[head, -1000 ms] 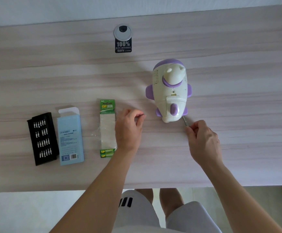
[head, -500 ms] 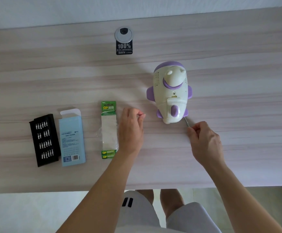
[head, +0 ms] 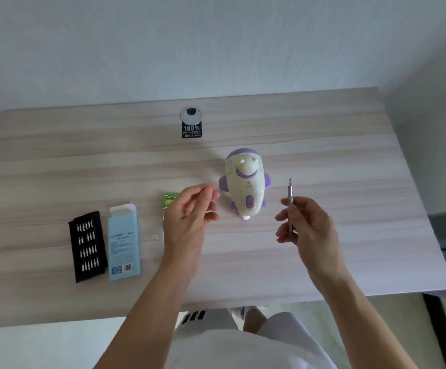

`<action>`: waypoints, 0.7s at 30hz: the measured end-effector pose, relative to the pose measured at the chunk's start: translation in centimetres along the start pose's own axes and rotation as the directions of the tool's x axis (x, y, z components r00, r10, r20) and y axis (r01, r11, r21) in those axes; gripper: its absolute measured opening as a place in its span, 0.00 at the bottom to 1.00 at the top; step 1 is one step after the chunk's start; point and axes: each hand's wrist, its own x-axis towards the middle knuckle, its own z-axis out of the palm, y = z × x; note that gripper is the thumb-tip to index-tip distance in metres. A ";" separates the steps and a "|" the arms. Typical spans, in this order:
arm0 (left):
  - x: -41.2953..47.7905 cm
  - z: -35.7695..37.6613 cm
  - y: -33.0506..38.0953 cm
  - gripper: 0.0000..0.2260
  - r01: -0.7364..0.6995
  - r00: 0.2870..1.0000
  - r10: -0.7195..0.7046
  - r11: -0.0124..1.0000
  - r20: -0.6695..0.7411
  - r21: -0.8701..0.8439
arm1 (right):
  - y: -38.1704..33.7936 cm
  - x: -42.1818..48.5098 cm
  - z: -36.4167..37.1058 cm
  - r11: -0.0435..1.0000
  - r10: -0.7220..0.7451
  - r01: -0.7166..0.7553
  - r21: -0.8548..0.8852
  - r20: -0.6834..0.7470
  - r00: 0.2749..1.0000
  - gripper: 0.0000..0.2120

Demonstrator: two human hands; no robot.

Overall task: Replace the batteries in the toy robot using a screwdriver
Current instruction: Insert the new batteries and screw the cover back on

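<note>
The battery pack (head: 170, 202) lies left on the counter (head: 323, 145). The left hand (head: 190, 217) has a loose, empty grip. The toy robot (head: 245, 182) lies mid-counter. The right hand (head: 307, 225) has its grip round the screwdriver (head: 290, 198). Its thin tip could slip off a screw.

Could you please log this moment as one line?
phase: pre-unscrewing | right hand: holds slim grey metal screwdriver | left hand: relaxed, holding nothing | white-and-purple plastic toy robot: untouched on pale wooden table
</note>
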 end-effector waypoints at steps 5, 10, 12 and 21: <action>-2.8 1.6 3.4 0.04 0.094 0.992 -0.080 0.984 0.094 -0.154 | -5.0 -3.3 2.2 0.988 -0.102 0.079 0.133 0.171 0.980 0.08; -3.8 1.9 4.3 0.04 0.113 0.986 -0.088 0.976 0.139 -0.184 | -6.7 -4.7 3.5 0.978 -0.202 0.184 0.101 0.223 0.954 0.10; -3.7 1.9 4.2 0.04 0.091 0.986 -0.070 0.986 0.151 -0.142 | -6.6 -4.8 3.5 0.979 -0.199 0.182 0.094 0.209 0.958 0.09; -3.1 2.2 1.7 0.05 -0.004 0.997 0.000 0.999 0.083 0.054 | -4.3 -4.0 1.1 0.993 -0.114 0.109 0.040 0.164 0.980 0.08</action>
